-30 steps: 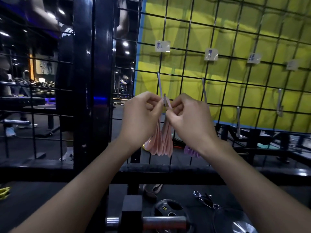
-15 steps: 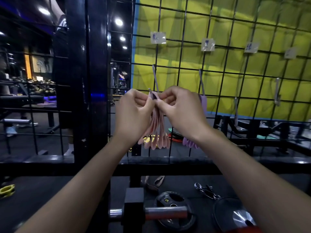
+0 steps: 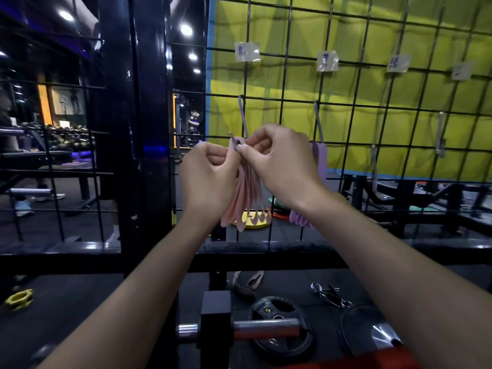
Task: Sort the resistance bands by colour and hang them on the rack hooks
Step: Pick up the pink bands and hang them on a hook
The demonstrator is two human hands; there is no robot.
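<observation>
both the left hand and right hand are pinching shut on the pink bands, hanging straight down below the hook tip.

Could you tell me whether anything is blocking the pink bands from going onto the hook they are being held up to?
Nothing visible blocks them. Both the left hand and right hand pinch the top of the pink bands right at the hook tip, which pokes out bare just above the fingers. The purple bands hang on the next hook, clear to the right.
</observation>
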